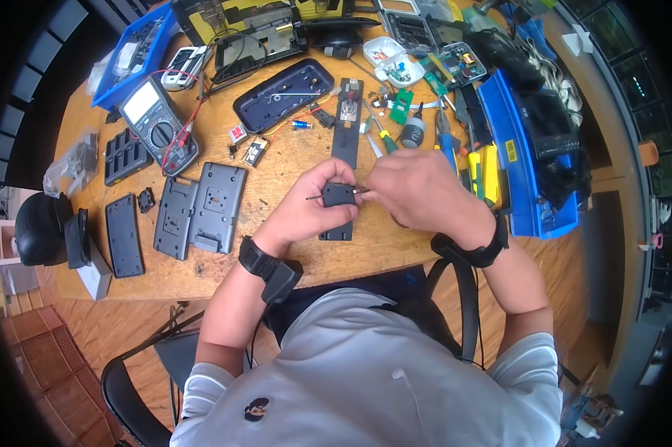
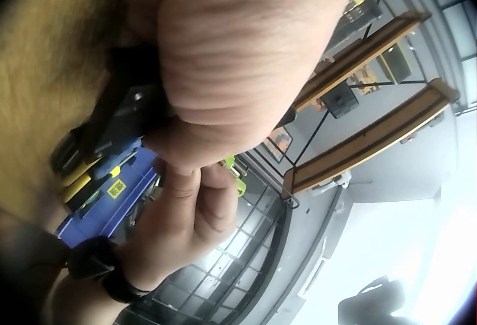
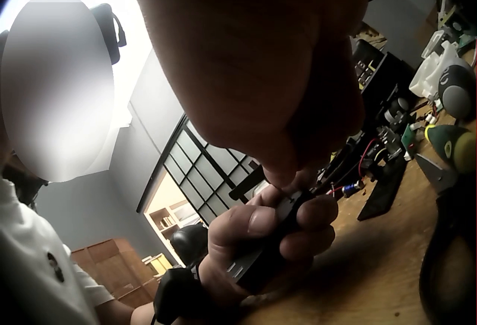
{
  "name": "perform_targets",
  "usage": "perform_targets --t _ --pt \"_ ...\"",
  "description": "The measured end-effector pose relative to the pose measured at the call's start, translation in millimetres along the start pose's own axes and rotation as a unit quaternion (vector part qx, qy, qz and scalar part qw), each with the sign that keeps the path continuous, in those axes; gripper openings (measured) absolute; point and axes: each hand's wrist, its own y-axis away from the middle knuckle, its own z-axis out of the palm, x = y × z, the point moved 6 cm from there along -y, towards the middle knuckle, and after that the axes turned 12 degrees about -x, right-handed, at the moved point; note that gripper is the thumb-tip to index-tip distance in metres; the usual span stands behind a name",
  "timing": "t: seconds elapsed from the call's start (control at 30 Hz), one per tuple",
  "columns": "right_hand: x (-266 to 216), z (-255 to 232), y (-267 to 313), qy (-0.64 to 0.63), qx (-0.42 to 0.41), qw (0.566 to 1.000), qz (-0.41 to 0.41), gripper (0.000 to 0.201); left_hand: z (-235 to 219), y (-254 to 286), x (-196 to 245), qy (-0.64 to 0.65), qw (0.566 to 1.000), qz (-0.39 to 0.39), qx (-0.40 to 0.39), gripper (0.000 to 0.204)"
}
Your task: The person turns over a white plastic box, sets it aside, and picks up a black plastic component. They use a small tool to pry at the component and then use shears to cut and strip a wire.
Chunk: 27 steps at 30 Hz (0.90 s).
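Observation:
My left hand (image 1: 306, 208) grips a small black plastic box (image 1: 339, 195) between thumb and fingers, over the table's front part. A thin dark rod sticks out at the box's left side. My right hand (image 1: 425, 186) pinches a small part at the box's right edge; the fingertips hide most of it and I cannot tell its kind. In the right wrist view the box (image 3: 257, 262) tilts upward within the left fingers, its end right under the right fingertips. A long black strip (image 1: 345, 145) with metal pieces lies beneath the hands.
A multimeter (image 1: 161, 127), black plates (image 1: 216, 205) and a dark tray (image 1: 284, 93) lie to the left and behind. To the right are a glue bottle (image 1: 413, 130), a screwdriver (image 1: 388, 141), a yellow tool (image 1: 490, 175) and a blue bin (image 1: 526, 156). Circuit boards lie at the back.

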Motion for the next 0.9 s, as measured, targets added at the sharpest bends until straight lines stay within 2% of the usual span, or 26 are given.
perform_targets --t 0.13,0.57,0.77,0.83,0.9 --pt "-1 -1 -1 0.014 -0.025 0.999 -0.023 0.012 3 0 2 0.002 1.0 -0.02 -0.008 0.035" --pt "1 -5 -6 0.023 -0.081 0.994 -0.076 0.012 1 0 -1 -0.021 0.999 -0.017 -0.04 0.039" --pt "-1 -11 -9 -0.006 -0.095 0.989 -0.112 0.011 5 0 0 -0.03 0.996 -0.004 -0.082 0.043" --pt "-1 -13 -9 -0.002 -0.106 0.987 -0.123 0.011 8 -1 -3 -0.076 0.99 0.002 -0.117 0.045" --pt "-2 -14 -10 0.001 -0.116 0.984 -0.133 0.011 11 1 -3 -0.061 0.988 -0.012 -0.14 0.045"
